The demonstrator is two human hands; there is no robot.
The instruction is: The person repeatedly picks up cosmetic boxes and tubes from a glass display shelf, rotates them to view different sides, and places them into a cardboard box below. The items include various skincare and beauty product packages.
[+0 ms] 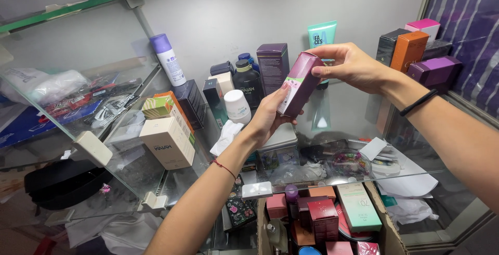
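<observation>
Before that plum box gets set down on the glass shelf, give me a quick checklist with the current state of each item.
1. Plum box held by both hands: ok. The left hand supports its lower end, the right hand pinches the top.
2. Box clear of the shelf: ok, it is lifted above the glass shelf.
3. Free spot on the shelf: ok, bare glass shows below the right hand.
4. Neighbours at risk: not ok, the dark bottle and tall purple box stand close behind.
5. Box undamaged: cannot tell, only two faces show.
6. Carton below out of the way: ok.
</observation>
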